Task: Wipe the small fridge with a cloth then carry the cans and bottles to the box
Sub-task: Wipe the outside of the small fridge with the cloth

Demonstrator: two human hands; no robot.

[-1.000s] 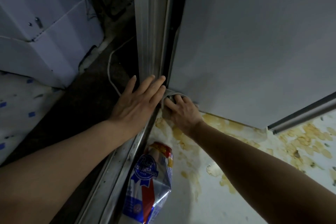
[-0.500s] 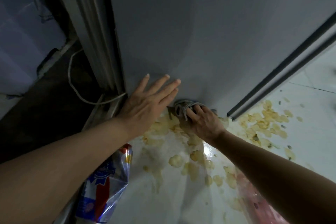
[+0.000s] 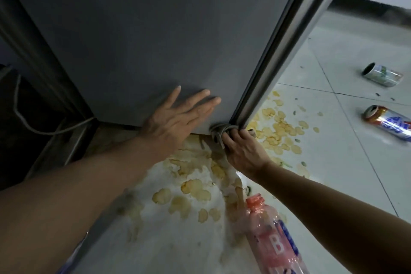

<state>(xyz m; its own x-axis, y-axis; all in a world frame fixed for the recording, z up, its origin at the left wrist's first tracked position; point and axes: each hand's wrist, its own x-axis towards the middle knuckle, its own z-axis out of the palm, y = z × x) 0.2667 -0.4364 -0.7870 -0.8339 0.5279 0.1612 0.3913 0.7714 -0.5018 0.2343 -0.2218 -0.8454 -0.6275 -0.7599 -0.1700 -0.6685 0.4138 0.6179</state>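
The grey fridge [image 3: 138, 35] stands on a pale tiled floor [image 3: 329, 162] stained with yellow spill. The left hand [image 3: 175, 118] lies flat on the fridge's side near its bottom edge, fingers straight and spread. At the fridge's lower front corner the right hand [image 3: 242, 151] grips a bunched cloth [image 3: 219, 130], fingers curled round it. A pink bottle [image 3: 271, 238] lies below that corner; two cans [image 3: 382, 74] [image 3: 389, 121] lie well right of it

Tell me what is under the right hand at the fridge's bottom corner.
Under the right hand a bunched grey cloth is gripped against the bottom corner of the fridge. The fingers cover most of the cloth, so the surface beneath it cannot be seen.
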